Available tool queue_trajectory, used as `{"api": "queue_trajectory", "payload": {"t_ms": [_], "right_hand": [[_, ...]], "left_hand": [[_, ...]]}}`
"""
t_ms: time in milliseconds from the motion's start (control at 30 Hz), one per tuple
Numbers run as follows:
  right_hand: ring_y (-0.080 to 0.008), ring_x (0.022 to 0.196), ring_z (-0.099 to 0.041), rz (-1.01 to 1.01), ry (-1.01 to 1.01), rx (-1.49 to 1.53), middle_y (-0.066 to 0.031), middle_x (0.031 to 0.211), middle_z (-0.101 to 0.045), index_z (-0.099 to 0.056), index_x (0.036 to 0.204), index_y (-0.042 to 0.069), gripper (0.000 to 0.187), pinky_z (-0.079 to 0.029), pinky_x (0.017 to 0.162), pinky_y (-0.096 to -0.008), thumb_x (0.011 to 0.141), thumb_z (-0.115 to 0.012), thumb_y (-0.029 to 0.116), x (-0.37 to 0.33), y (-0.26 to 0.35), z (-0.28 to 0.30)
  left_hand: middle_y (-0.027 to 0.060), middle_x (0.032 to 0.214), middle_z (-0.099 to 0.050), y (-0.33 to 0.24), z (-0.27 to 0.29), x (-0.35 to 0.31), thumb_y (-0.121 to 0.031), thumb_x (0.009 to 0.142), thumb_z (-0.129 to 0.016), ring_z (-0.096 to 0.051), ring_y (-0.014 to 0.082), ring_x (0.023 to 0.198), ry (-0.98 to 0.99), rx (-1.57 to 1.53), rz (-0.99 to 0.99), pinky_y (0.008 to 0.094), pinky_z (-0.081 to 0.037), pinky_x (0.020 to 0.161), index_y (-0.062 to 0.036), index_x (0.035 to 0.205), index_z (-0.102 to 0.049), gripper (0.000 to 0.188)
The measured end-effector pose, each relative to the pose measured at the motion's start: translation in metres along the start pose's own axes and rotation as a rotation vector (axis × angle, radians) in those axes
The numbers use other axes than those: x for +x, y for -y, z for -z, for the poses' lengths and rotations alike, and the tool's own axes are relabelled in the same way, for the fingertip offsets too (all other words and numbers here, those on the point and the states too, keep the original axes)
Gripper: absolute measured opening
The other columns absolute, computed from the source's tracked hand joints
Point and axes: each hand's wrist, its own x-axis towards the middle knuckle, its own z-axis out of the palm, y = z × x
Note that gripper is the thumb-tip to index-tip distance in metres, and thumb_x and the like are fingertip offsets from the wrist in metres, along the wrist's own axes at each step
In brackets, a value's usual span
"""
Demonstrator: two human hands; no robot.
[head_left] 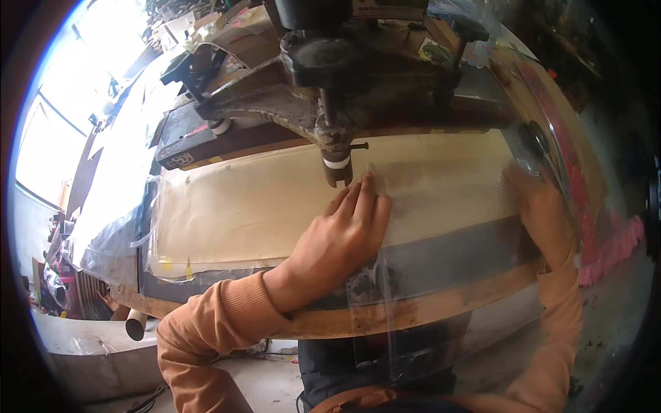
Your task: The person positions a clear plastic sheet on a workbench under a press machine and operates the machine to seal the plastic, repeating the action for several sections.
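Note:
A clear plastic sheet (pixel 441 261) hangs over the right half of the workbench and droops past its wooden front edge. My left hand (pixel 341 237) is closed on the sheet's upper left edge, just below the dark metal nozzle-like post (pixel 337 168). At the right, my right hand (pixel 540 210) grips the sheet's far right part; its fingertips look blurred through the plastic. Beneath both hands lies a long cream-coloured sheet (pixel 234 213), with crumpled clear film at its left and front edges.
A black cast-metal frame (pixel 323 62) with knobs overhangs the bench. Behind the cream sheet runs a dark bar (pixel 186 141). A wooden strip (pixel 427 306) forms the bench front. At the right are a red strip (pixel 564 151) and pink cloth (pixel 616 251); a cardboard tube (pixel 135 325) sticks out lower left.

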Motion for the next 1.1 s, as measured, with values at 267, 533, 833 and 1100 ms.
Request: {"api": "queue_trajectory", "payload": {"t_ms": [267,533,833,1100], "right_hand": [[-0.0309,0.092,-0.061,0.013,0.06,-0.062,-0.0119,0.109,-0.062,-0.06,0.107,0.006,0.04,-0.048,0.089,-0.0404,0.071,-0.052,-0.008,0.004,-0.008,0.001],[-0.029,0.095,-0.06,0.049,-0.177,-0.269,-0.0118,0.103,-0.063,-0.061,0.103,0.004,0.036,-0.048,0.085,-0.039,0.07,-0.051,-0.008,-0.003,-0.007,0.014],[-0.0255,0.085,-0.062,-0.251,0.487,-0.481,-0.0103,0.094,-0.064,-0.064,0.096,0.005,0.026,-0.05,0.071,-0.0357,0.073,-0.053,-0.001,0.035,-0.001,0.044],[-0.0271,0.079,-0.062,0.037,-0.035,-0.233,-0.0095,0.09,-0.065,-0.063,0.096,0.006,0.025,-0.05,0.068,-0.0346,0.073,-0.053,0.002,0.013,-0.03,-0.015]], "left_hand": [[0.0198,0.11,-0.055,-0.002,-0.01,0.012,-0.001,0.069,-0.054,-0.059,0.0279,0.097,0.016,0.033,0.003,0.0348,-0.051,0.084,0.0054,0.106,-0.054,0.038],[0.0239,0.112,-0.054,0.002,-0.007,0.016,0.001,0.07,-0.054,-0.059,0.0317,0.103,0.068,-0.095,0.006,0.0355,-0.05,0.088,0.0071,0.105,-0.051,0.036],[0.0222,0.11,-0.056,-0.015,-0.023,0.029,-0.002,0.07,-0.057,-0.058,0.0272,0.103,0.057,0.174,0.041,0.033,-0.051,0.085,0.0031,0.098,-0.052,0.029],[0.0159,0.098,-0.06,-0.014,-0.019,0.035,-0.005,0.071,-0.057,-0.062,0.0202,0.09,0.062,0.239,0.035,0.027,-0.053,0.075,0.0014,0.094,-0.054,0.024]]}}
